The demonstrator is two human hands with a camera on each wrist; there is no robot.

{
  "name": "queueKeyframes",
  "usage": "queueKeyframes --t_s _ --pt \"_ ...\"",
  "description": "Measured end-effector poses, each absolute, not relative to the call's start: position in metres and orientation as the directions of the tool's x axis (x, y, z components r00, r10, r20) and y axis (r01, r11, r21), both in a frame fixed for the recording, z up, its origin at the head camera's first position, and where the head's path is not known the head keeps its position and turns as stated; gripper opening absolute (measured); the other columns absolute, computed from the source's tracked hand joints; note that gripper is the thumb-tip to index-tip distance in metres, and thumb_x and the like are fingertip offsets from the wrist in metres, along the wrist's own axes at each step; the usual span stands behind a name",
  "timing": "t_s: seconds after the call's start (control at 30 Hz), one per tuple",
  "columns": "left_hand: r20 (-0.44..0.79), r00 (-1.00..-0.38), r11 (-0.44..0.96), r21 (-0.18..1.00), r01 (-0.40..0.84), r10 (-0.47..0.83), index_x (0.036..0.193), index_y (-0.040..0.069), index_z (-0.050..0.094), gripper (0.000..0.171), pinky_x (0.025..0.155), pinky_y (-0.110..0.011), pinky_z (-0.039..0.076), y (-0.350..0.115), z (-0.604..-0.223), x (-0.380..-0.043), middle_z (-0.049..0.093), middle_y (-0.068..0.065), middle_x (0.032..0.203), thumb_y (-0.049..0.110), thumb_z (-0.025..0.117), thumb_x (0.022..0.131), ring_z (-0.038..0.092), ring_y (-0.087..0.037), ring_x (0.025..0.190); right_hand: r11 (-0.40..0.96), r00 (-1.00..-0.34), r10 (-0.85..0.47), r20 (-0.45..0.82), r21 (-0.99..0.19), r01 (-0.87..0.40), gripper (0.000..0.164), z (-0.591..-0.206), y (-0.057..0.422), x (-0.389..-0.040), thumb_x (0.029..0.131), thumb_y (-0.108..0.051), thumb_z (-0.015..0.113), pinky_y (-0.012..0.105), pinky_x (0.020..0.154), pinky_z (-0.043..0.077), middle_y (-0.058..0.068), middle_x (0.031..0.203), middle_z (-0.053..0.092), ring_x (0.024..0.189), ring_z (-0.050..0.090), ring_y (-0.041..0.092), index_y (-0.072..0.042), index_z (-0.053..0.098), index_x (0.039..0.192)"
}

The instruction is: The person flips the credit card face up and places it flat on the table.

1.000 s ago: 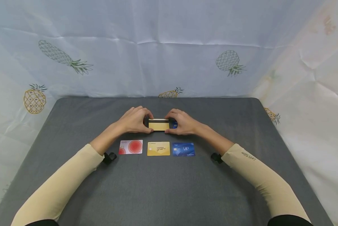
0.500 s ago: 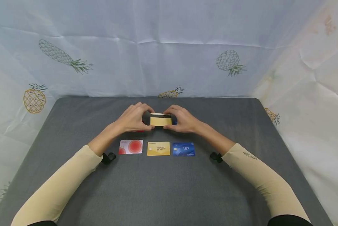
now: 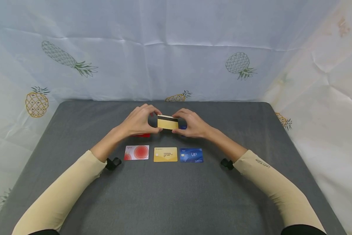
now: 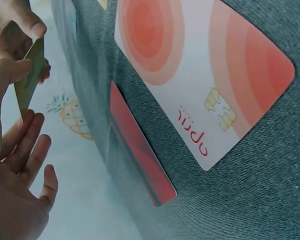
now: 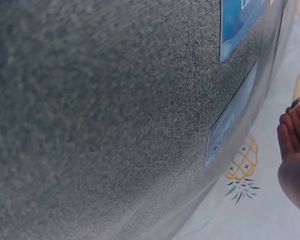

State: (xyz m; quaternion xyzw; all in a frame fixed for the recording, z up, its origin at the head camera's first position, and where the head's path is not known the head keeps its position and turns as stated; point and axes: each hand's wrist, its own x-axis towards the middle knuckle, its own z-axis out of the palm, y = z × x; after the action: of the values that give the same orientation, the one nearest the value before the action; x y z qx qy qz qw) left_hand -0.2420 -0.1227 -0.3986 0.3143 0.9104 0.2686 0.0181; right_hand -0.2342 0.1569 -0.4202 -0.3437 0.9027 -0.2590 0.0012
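Both hands hold a yellow plastic card [image 3: 168, 124] between them, its black-striped back toward the head camera. The left hand [image 3: 140, 121] pinches its left end with thumb and fingers, while the right hand [image 3: 193, 124] pinches the right end. In the left wrist view the yellow card [image 4: 31, 75] is raised off the cloth and seen nearly edge-on. A red card [image 4: 139, 145] with a dark stripe lies on the table, partly covered by the left hand in the head view. Near the right hand, a blue card [image 5: 232, 114] lies flat.
Closer to the person, three cards lie in a row: a white card with red circles [image 3: 136, 152], a gold card [image 3: 165, 158] and a blue VIP card [image 3: 191, 156]. Grey cloth [image 3: 170, 195] covers the table. A pineapple-print curtain [image 3: 152, 71] hangs behind it.
Both hands have raised the yellow card, moving it away from the person and slightly right. It now tilts down to the right, and part of the red card has come into view.
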Motion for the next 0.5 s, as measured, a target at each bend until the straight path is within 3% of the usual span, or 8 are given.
queueKeyframes --t_s 0.5 --pt "0.187 -0.806 0.526 0.672 0.522 0.562 0.135 0.003 0.068 0.062 0.097 -0.05 0.048 -0.1167 -0.399 -0.2416 0.069 -0.017 0.127 0.029 0.091 0.083 0.061 -0.042 0.117 0.602 -0.766 -0.607 0.212 -0.507 -0.617 0.059 -0.4185 0.1555 -0.2335 0.092 -0.034 0.088 0.05 0.114 0.055 0.017 0.135 0.07 0.128 0.069 0.032 0.0 0.069 0.136"
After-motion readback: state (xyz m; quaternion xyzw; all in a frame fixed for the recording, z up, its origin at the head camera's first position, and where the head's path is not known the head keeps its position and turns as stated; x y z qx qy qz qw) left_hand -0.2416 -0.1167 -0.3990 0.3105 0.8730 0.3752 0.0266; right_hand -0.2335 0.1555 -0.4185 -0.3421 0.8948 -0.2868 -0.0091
